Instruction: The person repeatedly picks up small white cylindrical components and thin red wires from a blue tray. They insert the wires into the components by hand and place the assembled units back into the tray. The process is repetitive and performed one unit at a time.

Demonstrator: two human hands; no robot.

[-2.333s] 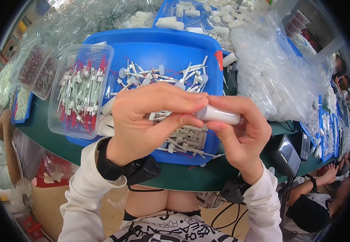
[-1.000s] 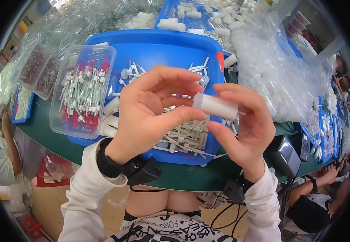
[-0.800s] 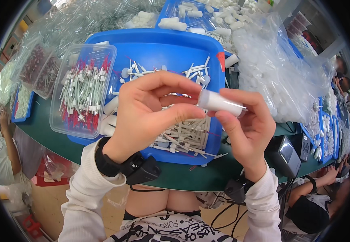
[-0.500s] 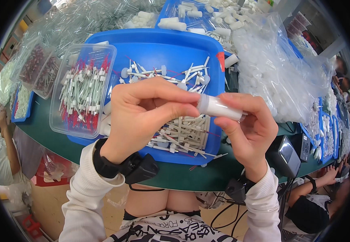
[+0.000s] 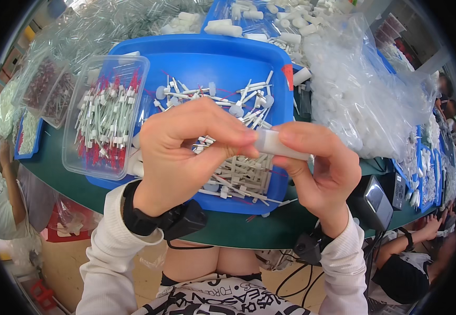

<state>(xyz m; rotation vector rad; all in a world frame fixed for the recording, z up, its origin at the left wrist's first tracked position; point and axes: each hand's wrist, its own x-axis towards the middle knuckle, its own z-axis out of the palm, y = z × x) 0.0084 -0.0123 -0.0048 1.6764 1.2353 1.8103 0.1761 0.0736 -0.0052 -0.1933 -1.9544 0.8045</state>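
Held level over the tray is a short white plastic cylinder [image 5: 290, 149] with a translucent end [image 5: 262, 140]. My left hand [image 5: 178, 155] pinches that translucent end between thumb and forefinger. Around the white body, the thumb and fingers of my right hand [image 5: 333, 170] are closed. Whether the translucent end is a separate cap, I cannot tell. Beneath both hands lies a blue tray [image 5: 196, 51] with thin white stick-like parts [image 5: 238, 173], some with red wires and round translucent discs. My hands cover part of these.
Left of the tray, a clear plastic box [image 5: 73, 157] holds several wired sticks. White cylinders [image 5: 223, 29] lie at the back, beside clear tubes [image 5: 107, 31]. A plastic bag [image 5: 364, 94] of white parts stands right, with a black device [image 5: 372, 202] nearer. Other people sit at both sides.
My right thumb and fingers have slid left along the cylinder, nearer to my left fingertips, covering more of its body. The cylinder has shifted slightly left.
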